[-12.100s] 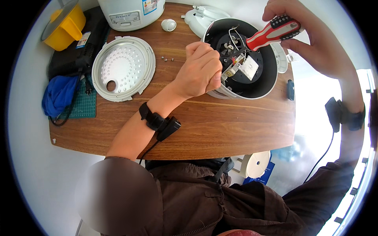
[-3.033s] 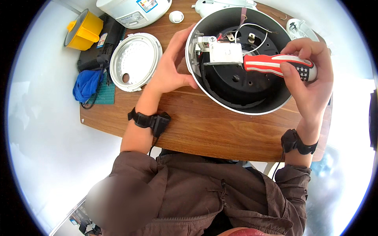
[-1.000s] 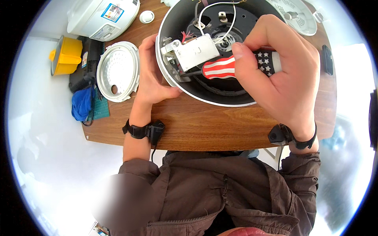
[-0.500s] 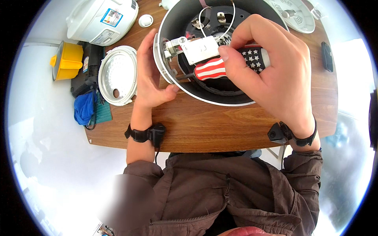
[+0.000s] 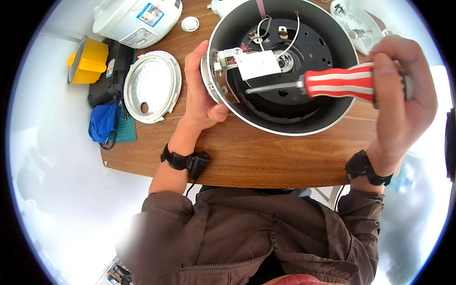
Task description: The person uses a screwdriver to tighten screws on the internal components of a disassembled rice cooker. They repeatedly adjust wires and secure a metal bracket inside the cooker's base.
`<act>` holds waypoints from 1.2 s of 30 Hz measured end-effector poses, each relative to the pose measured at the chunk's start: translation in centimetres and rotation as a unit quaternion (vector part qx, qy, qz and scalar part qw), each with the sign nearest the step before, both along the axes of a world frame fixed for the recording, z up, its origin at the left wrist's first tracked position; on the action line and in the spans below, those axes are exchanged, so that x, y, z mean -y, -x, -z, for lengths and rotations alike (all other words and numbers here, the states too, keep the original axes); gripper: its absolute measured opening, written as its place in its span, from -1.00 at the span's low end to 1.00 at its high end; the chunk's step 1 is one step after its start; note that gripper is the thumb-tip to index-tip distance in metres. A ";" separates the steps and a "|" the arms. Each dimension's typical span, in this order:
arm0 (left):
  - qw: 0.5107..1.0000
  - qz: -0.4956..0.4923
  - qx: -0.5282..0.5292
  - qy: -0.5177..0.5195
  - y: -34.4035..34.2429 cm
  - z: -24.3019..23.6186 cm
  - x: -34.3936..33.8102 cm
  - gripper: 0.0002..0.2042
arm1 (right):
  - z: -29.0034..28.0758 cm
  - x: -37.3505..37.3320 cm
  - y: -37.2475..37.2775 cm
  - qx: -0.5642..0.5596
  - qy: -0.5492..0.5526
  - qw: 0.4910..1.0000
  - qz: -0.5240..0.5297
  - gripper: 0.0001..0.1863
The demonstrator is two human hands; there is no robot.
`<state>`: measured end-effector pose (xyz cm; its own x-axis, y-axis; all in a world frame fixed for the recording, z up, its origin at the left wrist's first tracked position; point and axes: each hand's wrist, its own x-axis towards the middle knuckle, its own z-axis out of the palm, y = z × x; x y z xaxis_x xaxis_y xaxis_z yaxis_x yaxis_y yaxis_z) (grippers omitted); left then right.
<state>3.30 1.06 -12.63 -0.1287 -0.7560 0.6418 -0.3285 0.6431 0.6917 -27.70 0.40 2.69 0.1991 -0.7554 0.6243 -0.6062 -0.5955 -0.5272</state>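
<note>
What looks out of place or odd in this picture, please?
The rightmost white wire stands out: it arches up loosely inside the open round housing, and its upper end seems unattached. I see nothing spilled.

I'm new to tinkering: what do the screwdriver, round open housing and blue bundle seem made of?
Screwdriver: the shaft looks like bare steel, given its grey sheen; the smooth red-and-white handle is probably plastic or rubber. Round open housing: perhaps painted metal, with matte dark walls and a pale rim. Blue bundle: likely fabric, slumping in soft folds.
</note>
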 end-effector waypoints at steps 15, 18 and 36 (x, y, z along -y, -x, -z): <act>0.998 -0.004 -0.042 0.039 -0.2 1.4 -0.1 0.10 | 0.3 4.0 3.8 0.134 -0.022 0.990 0.039 -0.78; 0.996 0.006 -0.082 0.019 -0.1 1.8 0.1 0.11 | 0.1 2.7 1.9 0.054 -0.104 0.993 0.008 -0.78; 0.964 0.006 -0.229 -0.131 2.4 -0.5 -1.9 0.02 | 1.3 1.8 -4.3 0.004 -0.006 0.991 -0.135 -0.86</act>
